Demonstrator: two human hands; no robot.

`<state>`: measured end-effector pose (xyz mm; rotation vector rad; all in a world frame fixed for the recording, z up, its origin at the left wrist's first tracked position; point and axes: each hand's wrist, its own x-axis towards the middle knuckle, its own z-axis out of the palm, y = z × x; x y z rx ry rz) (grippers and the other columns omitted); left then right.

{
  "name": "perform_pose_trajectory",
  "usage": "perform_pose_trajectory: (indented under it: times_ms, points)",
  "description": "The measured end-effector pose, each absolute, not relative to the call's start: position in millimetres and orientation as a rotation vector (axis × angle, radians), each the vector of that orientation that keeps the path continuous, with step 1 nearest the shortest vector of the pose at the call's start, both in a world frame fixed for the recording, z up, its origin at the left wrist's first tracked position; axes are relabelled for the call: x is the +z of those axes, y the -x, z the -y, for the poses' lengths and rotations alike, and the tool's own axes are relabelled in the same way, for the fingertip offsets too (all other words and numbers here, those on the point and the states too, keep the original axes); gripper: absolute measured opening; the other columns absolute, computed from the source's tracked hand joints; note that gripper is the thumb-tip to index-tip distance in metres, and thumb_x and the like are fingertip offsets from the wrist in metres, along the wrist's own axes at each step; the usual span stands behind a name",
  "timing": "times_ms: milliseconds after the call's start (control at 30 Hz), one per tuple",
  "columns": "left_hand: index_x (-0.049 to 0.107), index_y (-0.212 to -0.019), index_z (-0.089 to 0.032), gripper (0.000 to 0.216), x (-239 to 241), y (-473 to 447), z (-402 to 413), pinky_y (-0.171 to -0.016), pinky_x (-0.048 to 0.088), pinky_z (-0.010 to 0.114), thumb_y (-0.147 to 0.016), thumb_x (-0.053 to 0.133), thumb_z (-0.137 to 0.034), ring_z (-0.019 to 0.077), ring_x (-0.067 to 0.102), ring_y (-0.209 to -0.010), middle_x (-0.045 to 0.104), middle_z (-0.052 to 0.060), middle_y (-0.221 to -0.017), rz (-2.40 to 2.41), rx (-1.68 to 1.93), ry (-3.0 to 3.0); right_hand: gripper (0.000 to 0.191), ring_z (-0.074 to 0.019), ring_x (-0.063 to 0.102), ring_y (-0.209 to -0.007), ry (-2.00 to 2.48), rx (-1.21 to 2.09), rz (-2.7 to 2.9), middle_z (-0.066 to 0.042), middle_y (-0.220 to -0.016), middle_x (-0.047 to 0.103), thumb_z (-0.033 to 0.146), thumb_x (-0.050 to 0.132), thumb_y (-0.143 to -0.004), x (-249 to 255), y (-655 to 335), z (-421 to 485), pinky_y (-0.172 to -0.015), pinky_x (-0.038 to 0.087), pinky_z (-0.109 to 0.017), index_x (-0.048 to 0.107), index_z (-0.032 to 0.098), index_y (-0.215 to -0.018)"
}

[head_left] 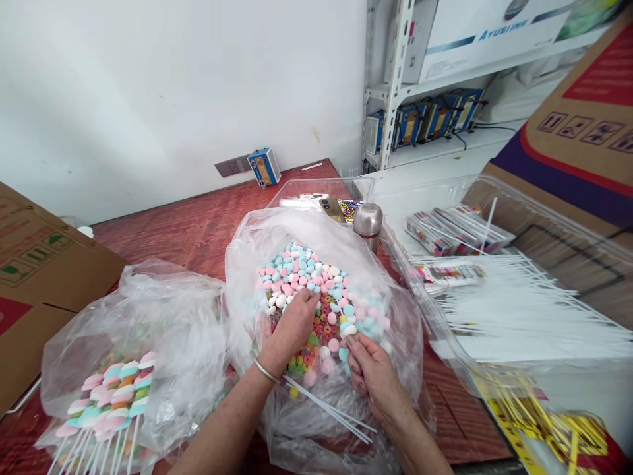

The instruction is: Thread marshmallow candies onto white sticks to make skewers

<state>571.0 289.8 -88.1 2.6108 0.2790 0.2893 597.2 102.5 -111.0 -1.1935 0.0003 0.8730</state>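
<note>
A large clear plastic bag [247,264] lies spread on the table, filled with pink, blue and white marshmallows [297,267] and ring-shaped gummies [326,323]. My left hand [297,320] reaches into the pile, fingertips closed together among the marshmallows; what they pinch is hidden. At the bag's right side, my right hand [373,366] pinches the lower end of a short candy skewer [348,323], stacked with blue, yellow and white pieces. Several bare white sticks [331,409] lie on the plastic between my forearms. To the left, finished-looking candy skewers [111,399] rest on another clear bag [168,297].
A clear bin [445,330] with many white sticks [519,310] and packets stands right. Behind the bag are a steel flask [368,221] and a phone [332,210]. Cardboard boxes [49,284] flank both sides. Yellow twist ties [534,415] lie lower right.
</note>
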Motion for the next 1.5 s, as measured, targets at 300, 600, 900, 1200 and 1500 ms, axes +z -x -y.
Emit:
perform_pose_trajectory:
  times_ms: [300, 600, 900, 1200, 1500]
  points:
    - [0.068, -0.116, -0.017, 0.044, -54.4, -543.9, -259.6, -0.079, 0.054, 0.035, -0.077, 0.076, -0.034, 0.0222, 0.068, -0.083, 0.073, 0.009, -0.092, -0.387, 0.111, -1.401, 0.037, -0.0116, 0.047, -0.047, 1.432, 0.588, 0.238, 0.005, -0.054, 0.055, 0.057, 0.065, -0.081, -96.9, -608.4, -118.8, -0.041, 0.031, -0.021, 0.063, 0.021, -0.089]
    - [0.076, -0.104, -0.016, 0.034, -52.2, -542.4, -249.4, -0.08, 0.056, 0.034, -0.081, 0.07, -0.04, 0.0185, 0.069, -0.077, 0.074, 0.009, -0.098, -0.449, 0.084, -1.299, 0.025, -0.0165, 0.06, -0.069, 1.678, 0.339, 0.52, -0.001, -0.076, 0.067, 0.044, 0.059, -0.09, -95.7, -602.4, -110.1, -0.064, 0.046, -0.025, 0.064, 0.019, -0.094]
    - [0.069, -0.115, -0.013, 0.04, -63.0, -540.7, -244.7, -0.077, 0.056, 0.033, -0.078, 0.068, -0.026, 0.0199, 0.07, -0.079, 0.075, 0.008, -0.09, -0.462, 0.174, -1.496, 0.032, -0.0149, 0.056, -0.061, 1.693, 0.421, 0.498, 0.001, -0.067, 0.062, 0.048, 0.05, -0.094, -80.2, -606.3, -109.2, -0.057, 0.042, -0.023, 0.059, 0.02, -0.082]
    - [0.068, -0.113, -0.012, 0.038, -59.4, -544.7, -257.0, -0.064, 0.051, 0.021, -0.076, 0.066, -0.019, 0.0138, 0.068, -0.073, 0.075, 0.004, -0.084, -0.697, 0.361, -1.477, 0.038, -0.0097, 0.032, -0.044, 1.587, 0.846, 0.528, 0.008, -0.051, 0.038, 0.053, 0.041, -0.096, -83.5, -570.2, -80.0, -0.042, 0.022, -0.022, 0.051, 0.021, -0.077]
    - [0.069, -0.106, -0.013, 0.033, -57.2, -544.5, -250.4, -0.063, 0.053, 0.02, -0.073, 0.063, -0.014, 0.0141, 0.069, -0.074, 0.075, 0.004, -0.082, -0.648, 0.376, -1.424, 0.036, -0.0068, 0.023, -0.036, 1.447, 0.974, 0.312, 0.012, -0.042, 0.035, 0.056, 0.049, -0.091, -80.6, -568.0, -88.4, -0.036, 0.018, -0.02, 0.052, 0.021, -0.084]
